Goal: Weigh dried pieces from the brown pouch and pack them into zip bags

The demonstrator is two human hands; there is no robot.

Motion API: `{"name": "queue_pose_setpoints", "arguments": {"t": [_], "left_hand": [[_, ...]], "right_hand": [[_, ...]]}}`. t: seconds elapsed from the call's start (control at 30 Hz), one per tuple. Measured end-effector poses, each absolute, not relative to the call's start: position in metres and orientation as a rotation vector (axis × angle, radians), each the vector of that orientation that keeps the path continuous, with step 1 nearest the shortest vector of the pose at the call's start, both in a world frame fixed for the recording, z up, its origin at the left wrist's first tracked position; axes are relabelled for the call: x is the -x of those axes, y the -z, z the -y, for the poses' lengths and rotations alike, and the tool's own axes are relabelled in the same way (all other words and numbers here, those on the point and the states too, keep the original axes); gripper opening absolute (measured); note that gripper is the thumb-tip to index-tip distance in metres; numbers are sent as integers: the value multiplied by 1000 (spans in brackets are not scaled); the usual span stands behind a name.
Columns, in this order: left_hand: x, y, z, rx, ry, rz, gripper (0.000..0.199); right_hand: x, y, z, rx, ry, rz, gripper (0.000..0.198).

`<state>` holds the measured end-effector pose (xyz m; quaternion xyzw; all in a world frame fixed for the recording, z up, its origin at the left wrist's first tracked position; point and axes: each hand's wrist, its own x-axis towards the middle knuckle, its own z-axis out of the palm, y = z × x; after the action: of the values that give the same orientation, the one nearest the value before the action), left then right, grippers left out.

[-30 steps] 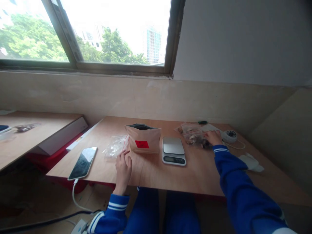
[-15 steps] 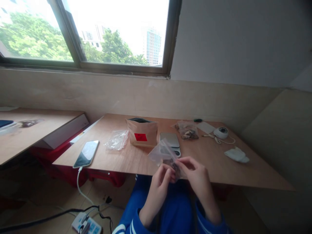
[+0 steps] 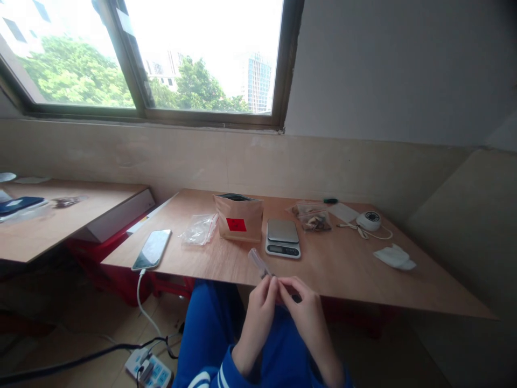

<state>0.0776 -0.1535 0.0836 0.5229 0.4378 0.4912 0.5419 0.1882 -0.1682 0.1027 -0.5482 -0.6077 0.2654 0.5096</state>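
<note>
A small clear zip bag with dark bits inside is pinched at the table's front edge, over my lap. My left hand closes thumb and fingers on it. Right beside, my right hand also grips the bag, fingertips nearly touching the left ones. Most of the bag is hidden behind my fingers. Just beyond stands a white kitchen scale with a bare metal plate. Left of the scale, a brown paper pouch with a red label stands upright, its top open.
Clear plastic bags lie left of the pouch, near a phone on a charging cable. Filled zip bags, a white camera with its cord and a crumpled tissue lie to the right. A power strip sits on the floor.
Both hands have come together and the bag has gone from spread flat to narrow, edge-on or folded. It no longer covers the scale. The view has shifted slightly left.
</note>
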Motion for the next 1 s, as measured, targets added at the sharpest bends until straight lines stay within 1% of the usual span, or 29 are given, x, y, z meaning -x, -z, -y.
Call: {"name": "queue_pose_setpoints", "arguments": {"t": [0.1, 0.3, 0.37, 0.6, 0.7, 0.77, 0.87, 0.93, 1.0], "left_hand": [[-71, -80, 150, -1264, -1156, -1062, 35], [-58, -69, 143, -1306, -1132, -994, 38], [-55, -66, 141, -1348, -1133, -994, 39], [-48, -69, 123, -1466, -1191, -1075, 47], [-42, -75, 124, -1496, -1173, -1113, 51], [-38, -77, 125, -1465, -1198, -1142, 53], [-34, -70, 117, -1332, -1360, -1087, 53], [-34, -60, 102, -1169, -1498, -1042, 55], [-36, -46, 82, -949, -1548, -1048, 58]], "right_hand": [[-184, -98, 164, 1304, -636, 1459, 25], [-178, -97, 156, 1218, -779, 1441, 26], [-174, -98, 153, 1209, -773, 1431, 25], [-162, -94, 128, 1271, -470, 1389, 21], [-172, -98, 108, 1340, -377, 1191, 23], [-182, -105, 95, 1341, -445, 1067, 29], [-192, -121, 78, 1213, -622, 1093, 33], [-193, -129, 69, 1146, -717, 1138, 34], [-189, -131, 59, 1118, -814, 1151, 35]]}}
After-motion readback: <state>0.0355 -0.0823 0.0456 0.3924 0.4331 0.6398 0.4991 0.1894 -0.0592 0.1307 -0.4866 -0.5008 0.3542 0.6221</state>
